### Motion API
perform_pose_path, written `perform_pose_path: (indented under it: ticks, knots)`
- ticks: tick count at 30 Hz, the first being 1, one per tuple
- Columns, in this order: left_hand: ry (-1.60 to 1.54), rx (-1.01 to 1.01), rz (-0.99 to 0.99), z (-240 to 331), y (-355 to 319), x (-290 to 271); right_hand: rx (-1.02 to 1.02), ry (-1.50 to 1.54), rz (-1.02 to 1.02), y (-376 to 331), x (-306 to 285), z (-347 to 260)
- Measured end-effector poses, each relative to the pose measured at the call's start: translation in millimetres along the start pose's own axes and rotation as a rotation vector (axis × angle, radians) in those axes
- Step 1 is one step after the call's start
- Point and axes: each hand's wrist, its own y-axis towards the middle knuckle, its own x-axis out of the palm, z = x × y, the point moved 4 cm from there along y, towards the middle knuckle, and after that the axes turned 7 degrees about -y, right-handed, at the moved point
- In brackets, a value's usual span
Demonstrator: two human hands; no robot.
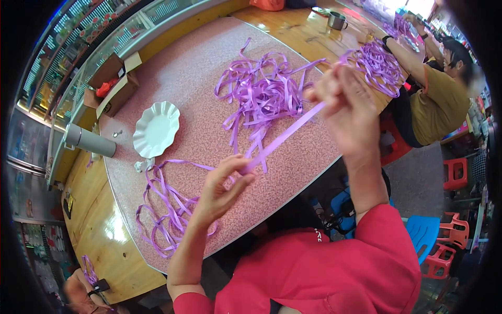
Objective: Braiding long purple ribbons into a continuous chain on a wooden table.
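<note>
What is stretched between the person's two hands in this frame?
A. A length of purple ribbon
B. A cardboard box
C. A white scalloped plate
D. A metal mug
A. The left hand pinches one end of a taut strip of purple ribbon and the right hand grips the other end above the pink speckled table; the white scalloped plate lies untouched on that table.

Round table with pink speckled top [198, 78] and glossy wooden rim; lying on it: tangled heap of purple ribbon [261, 94], looser coil of purple ribbon [167, 209] at the near edge, white scalloped plate [156, 129], open brown cardboard box [116, 83], grey cylindrical container [90, 140], metal mug [337, 20].
</note>
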Motion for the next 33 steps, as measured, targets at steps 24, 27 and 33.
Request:
perform_pose_path:
  ticks: [24, 27, 33]
  knots:
    - [0.152, -0.551, 0.426, -17, -134, -107, -0.110, -1.760, 0.217, 31, -181, 36]
    - [0.086, -0.524, 0.393, -3, -112, -88, -0.327, -1.832, -0.206, 18, -60, 43]
    - [-0.024, -0.345, 0.265, 28, -62, -54, 0.096, -0.751, -0.770, -61, 95, 122]
